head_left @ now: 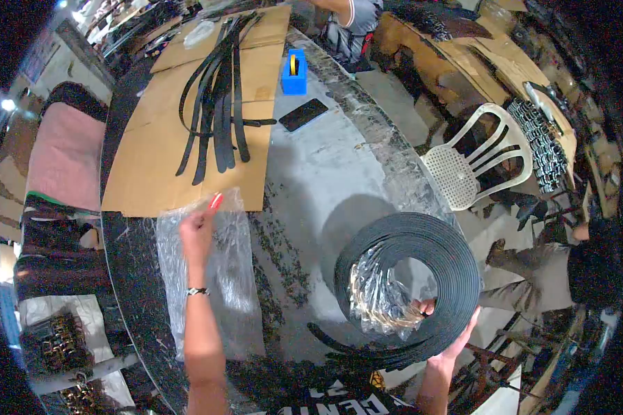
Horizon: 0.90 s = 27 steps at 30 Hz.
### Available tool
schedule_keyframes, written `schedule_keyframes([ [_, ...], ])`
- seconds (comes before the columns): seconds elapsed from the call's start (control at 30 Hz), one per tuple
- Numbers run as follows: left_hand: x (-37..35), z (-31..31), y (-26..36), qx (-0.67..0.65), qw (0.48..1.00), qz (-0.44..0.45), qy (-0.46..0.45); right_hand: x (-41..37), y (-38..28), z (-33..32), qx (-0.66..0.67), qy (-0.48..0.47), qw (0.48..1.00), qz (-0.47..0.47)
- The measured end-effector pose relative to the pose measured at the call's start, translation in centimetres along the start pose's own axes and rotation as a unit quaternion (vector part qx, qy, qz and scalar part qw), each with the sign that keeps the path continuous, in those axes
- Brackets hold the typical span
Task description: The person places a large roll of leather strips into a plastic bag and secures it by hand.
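Note:
My left hand [199,232] is closed on a small red and white object [216,201], above a clear plastic bag [232,266] lying on the dark table [294,277]. At the right, my right hand [457,340] holds a large coil of black straps [457,277] by its lower right edge, with fingertips showing inside the ring. Several plastic-wrapped metal pieces [377,294] sit at the inner left of the coil. Loose strap ends trail to the lower left of it.
Black straps [223,124] lie on cardboard [142,169]. A phone [303,115] and a blue tape dispenser [295,81] are near the table's middle. A white plastic chair [457,173] stands to the right. Other people [353,24] are at the back and right.

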<state>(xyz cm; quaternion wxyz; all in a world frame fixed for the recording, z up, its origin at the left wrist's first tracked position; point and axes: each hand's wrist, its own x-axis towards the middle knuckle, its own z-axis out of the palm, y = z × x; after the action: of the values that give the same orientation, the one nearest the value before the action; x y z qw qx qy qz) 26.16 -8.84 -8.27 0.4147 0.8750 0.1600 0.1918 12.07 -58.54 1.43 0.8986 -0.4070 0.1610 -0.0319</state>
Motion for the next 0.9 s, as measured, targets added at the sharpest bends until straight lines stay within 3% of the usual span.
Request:
schedule_keyframes([
  [0.07,0.0,4.3,3.7,-0.096,0.994,-0.021,-0.042,0.1,-0.2,0.5,0.009,-0.015,1.000,0.011],
  [0.13,0.5,9.5,4.9,0.038,0.997,0.029,-0.067,0.3,-0.3,1.0,0.019,-0.034,0.999,0.016],
  [0.2,0.1,14.3,7.3,0.008,0.993,-0.037,-0.114,0.5,-0.3,0.8,0.055,-0.023,0.998,0.017],
  [0.23,-0.2,16.3,7.9,0.000,0.994,-0.023,-0.109,0.3,-0.2,1.0,0.053,-0.032,0.998,0.023],
  [0.3,-0.7,20.4,7.1,0.009,0.998,0.007,-0.066,-0.3,0.0,1.5,0.025,0.039,0.998,-0.044],
  [0.33,-0.9,22.4,6.3,0.025,0.999,0.023,-0.030,0.1,-0.3,1.3,0.080,-0.017,0.997,0.004],
  [0.4,-1.4,24.1,5.3,0.023,0.993,-0.043,-0.108,0.1,-0.3,0.7,0.068,-0.005,0.998,0.010],
  [0.47,-2.0,24.0,5.4,0.022,0.995,-0.017,-0.096,0.3,-0.2,-0.1,0.037,-0.008,0.999,-0.006],
  [0.53,-2.2,21.3,6.3,-0.023,0.992,0.019,-0.124,0.5,-0.5,1.0,0.033,-0.022,0.999,-0.001],
  [0.63,-5.4,13.1,6.3,-0.108,0.991,0.024,-0.071,0.7,-0.9,1.3,0.025,-0.037,0.999,0.010],
  [0.7,-10.9,4.2,5.3,-0.008,0.994,0.104,-0.037,0.3,-1.4,1.6,0.016,-0.042,0.999,0.014],
  [0.77,-18.4,-4.4,2.7,0.122,0.992,0.028,-0.018,-0.5,-2.4,2.2,-0.017,-0.071,0.997,-0.005],
  [0.8,-21.5,-8.6,3.0,0.183,0.982,0.048,0.007,-0.5,-2.9,2.3,-0.027,-0.078,0.997,0.002],
  [0.87,-28.9,-15.2,3.0,0.302,0.946,-0.108,-0.040,-1.3,-3.7,2.1,-0.061,-0.175,0.982,0.042],
  [0.9,-31.2,-16.4,3.0,0.352,0.927,-0.129,-0.034,-1.7,-3.9,2.5,-0.068,-0.179,0.980,0.050],
])
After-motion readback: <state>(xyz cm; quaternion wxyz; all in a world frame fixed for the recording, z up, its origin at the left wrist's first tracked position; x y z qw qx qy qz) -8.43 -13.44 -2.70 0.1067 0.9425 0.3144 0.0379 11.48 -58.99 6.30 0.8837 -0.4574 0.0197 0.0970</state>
